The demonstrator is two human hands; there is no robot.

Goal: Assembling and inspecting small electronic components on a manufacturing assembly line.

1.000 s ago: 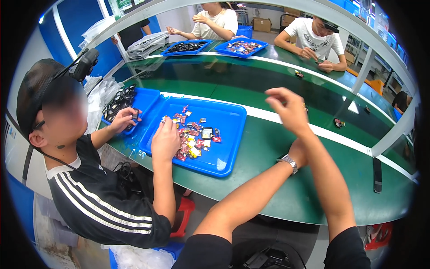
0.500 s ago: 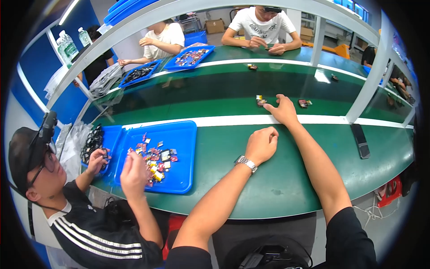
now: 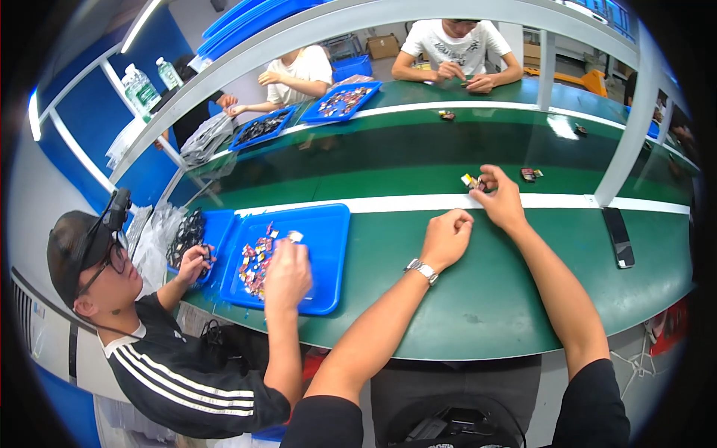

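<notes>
My right hand (image 3: 502, 200) reaches over the white strip onto the belt. Its thumb and fingers are pinched around a small electronic part (image 3: 470, 181) with yellow, white and dark pieces, partly hidden by the fingers. My left hand (image 3: 448, 239), with a metal watch (image 3: 422, 271) at the wrist, rests on the green table (image 3: 403, 328) nearer to me. Its fingers are curled in, so what they hold, if anything, is hidden. Just right of my right hand, another small dark-red part (image 3: 531, 175) lies on the belt.
At left, a co-worker's hand (image 3: 288, 272) is over a blue tray (image 3: 337, 257) of small parts. A black phone (image 3: 618, 237) lies at right. A grey post (image 3: 626, 149) rises from the strip. Across the belt (image 3: 358, 149), another person handles a small item.
My right hand has closed on the small part on the belt; before, its fingers were spread beside it. The co-worker's hand has moved over the blue tray. The whole view has shifted slightly.
</notes>
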